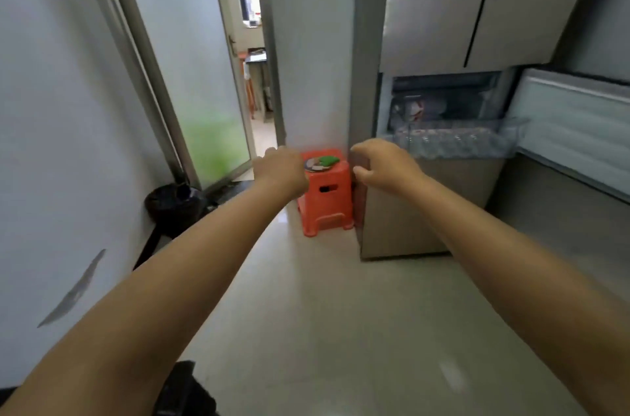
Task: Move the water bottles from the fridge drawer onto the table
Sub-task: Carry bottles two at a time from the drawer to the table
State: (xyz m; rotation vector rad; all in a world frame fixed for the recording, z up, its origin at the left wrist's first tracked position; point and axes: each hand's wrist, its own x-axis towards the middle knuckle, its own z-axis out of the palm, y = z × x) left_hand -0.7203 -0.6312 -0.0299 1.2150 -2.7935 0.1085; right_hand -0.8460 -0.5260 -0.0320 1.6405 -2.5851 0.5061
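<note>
Both arms stretched out, left hand (281,168) and right hand (385,165) loosely curled, holding nothing. The water bottles (453,139) sit in the pulled-out fridge drawer (504,149), just right of the right hand. Orange stool (327,197) beside the fridge (443,6).

Home kitchen corner, tall steel fridge (477,6) with door open, orange plastic stool (327,197), tiled floor (341,313), frosted sliding door (191,74)
</note>
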